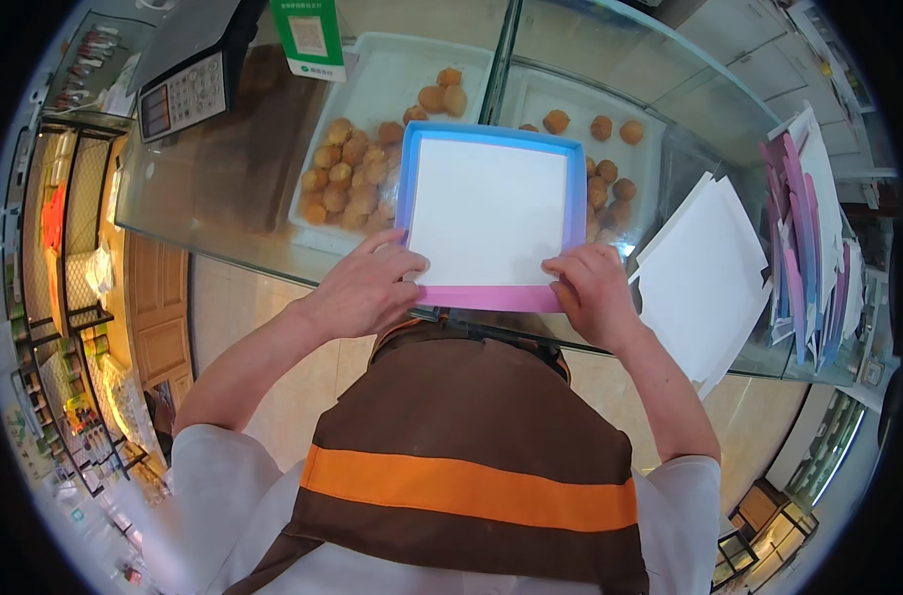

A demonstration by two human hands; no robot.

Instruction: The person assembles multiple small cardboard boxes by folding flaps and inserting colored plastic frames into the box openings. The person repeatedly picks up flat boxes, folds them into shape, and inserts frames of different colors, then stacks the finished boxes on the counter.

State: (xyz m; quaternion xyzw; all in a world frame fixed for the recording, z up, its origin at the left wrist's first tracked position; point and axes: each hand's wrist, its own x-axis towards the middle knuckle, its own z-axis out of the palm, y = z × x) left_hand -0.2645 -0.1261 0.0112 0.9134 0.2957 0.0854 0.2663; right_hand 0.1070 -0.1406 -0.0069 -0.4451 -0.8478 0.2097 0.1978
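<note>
I have the box (489, 213) straight between the 2 hands, open side up over the glass counter (235, 198), its white floor bare and its pink wall (486, 297) nearest my camera. The left hand (367, 283) is closed narrow on the near left corner, fingers bent over the rim; the right hand (600, 288) pinches the near right corner the same way. With fingers over those 2 corners, I can't tell whether they are locked.

That is my first worry: if a corner isn't seated, I'd expect the pink wall to spring out or lean once the grip loosens. Uneven squeezing by the 2 hands could skew or crease the thin card. The box also sits near the counter's front edge, so a pull toward the body might tip it off.

Just right of the right hand lie white sheets (704, 278), a corner seemingly past the edge; I judge that a swing of that forearm could knock them down. The folded stack (808, 248) farther right looks loose enough to slide. Beyond the left hand, balls (352, 174) sit under the glass, and the scale (189, 94) is well clear.
</note>
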